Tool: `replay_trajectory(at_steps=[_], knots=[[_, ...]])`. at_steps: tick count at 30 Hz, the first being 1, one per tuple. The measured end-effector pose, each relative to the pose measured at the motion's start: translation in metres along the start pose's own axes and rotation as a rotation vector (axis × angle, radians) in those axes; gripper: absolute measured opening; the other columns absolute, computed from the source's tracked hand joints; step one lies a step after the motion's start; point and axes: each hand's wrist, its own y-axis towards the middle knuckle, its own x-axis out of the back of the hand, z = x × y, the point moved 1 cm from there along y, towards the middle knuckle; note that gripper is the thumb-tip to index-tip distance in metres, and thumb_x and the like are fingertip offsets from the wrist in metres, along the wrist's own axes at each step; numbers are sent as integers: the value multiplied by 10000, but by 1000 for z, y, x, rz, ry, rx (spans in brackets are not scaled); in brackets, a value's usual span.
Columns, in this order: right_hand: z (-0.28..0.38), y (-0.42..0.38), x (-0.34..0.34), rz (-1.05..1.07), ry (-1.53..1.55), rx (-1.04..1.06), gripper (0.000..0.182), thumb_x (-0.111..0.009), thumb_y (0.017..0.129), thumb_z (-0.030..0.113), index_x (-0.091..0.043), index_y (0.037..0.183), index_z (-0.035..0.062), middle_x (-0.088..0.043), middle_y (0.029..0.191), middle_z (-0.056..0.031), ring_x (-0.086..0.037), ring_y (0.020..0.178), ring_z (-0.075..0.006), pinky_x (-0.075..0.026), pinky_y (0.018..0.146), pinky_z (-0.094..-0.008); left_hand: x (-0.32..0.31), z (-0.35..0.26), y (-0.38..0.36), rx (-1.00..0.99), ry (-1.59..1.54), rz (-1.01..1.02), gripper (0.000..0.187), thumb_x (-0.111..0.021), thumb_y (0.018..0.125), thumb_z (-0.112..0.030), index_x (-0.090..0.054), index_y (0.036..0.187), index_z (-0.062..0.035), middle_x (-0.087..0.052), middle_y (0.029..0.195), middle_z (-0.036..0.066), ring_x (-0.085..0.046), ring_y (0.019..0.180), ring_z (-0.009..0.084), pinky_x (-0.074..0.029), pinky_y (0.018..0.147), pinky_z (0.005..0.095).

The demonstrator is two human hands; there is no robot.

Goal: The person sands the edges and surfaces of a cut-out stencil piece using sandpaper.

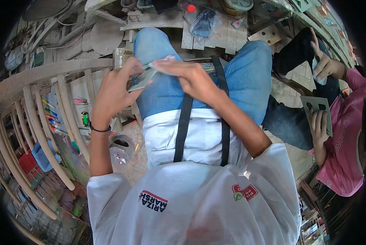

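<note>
My left hand (115, 87) grips a flat, pale grey-green panel (144, 79) between thumb and fingers, tilted above my left thigh. From the other side my right hand (187, 75) reaches across, its fingers pressed together along the panel's upper edge. A thin whitish strip (166, 59) with a pinkish edge shows at those fingertips; I cannot tell what it is. Beneath both hands are my blue jeans (160, 92).
A slatted wooden bench (52, 65) stands at left, with coloured pens (80, 101) behind its slats. Ahead, a low plank table (215, 38) carries a plastic bag (205, 23) and a small bottle (237, 23). At right, a person in pink (348, 134) holds a similar panel (322, 107).
</note>
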Motion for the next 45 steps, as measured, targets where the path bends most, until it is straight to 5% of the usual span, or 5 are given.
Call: replay_trajectory(at_steps=[22, 28, 34, 38, 45], knots=[[-53, -20, 5, -92, -500, -169, 526, -481, 733, -144, -663, 1184, 55, -648, 1193, -196, -626, 1110, -346, -511, 968, -417, 1, 5, -5, -39, -96, -67, 280, -723, 826, -106, -650, 1091, -54, -705, 970, 185, -695, 845, 355, -539, 737, 369], [-35, -11, 6, -325, -207, -230, 425, -482, 786, -116, -684, 1126, 40, -653, 1174, -234, -662, 947, -392, -528, 839, -360, 11, -3, -19, -125, -85, -196, 252, -673, 847, -17, -703, 1098, -29, -717, 1001, 167, -705, 843, 298, -538, 746, 343], [1, 1, 9, -299, 188, -327, 229, -585, 916, 50, -693, 1110, -8, -683, 1140, -107, -631, 934, -146, -498, 846, -278, 18, -23, -37, 5, -268, -551, 179, -680, 848, 29, -711, 1024, 26, -733, 999, 114, -677, 868, 156, -522, 787, 272], [22, 4, 9, -250, 443, -476, 206, -639, 910, 102, -701, 1060, -25, -644, 1265, -155, -624, 1068, -170, -477, 915, -297, 15, -25, -38, 53, -269, -532, 108, -691, 849, 23, -714, 955, 28, -733, 947, 105, -667, 866, 139, -518, 799, 261], [41, 10, 8, -218, 115, -107, 151, -643, 889, 69, -713, 970, -39, -635, 1288, -156, -660, 1063, -243, -517, 882, -321, 14, -22, -39, 135, -334, -320, 93, -688, 868, -34, -685, 924, 40, -720, 850, 93, -631, 757, 98, -496, 694, 248]])
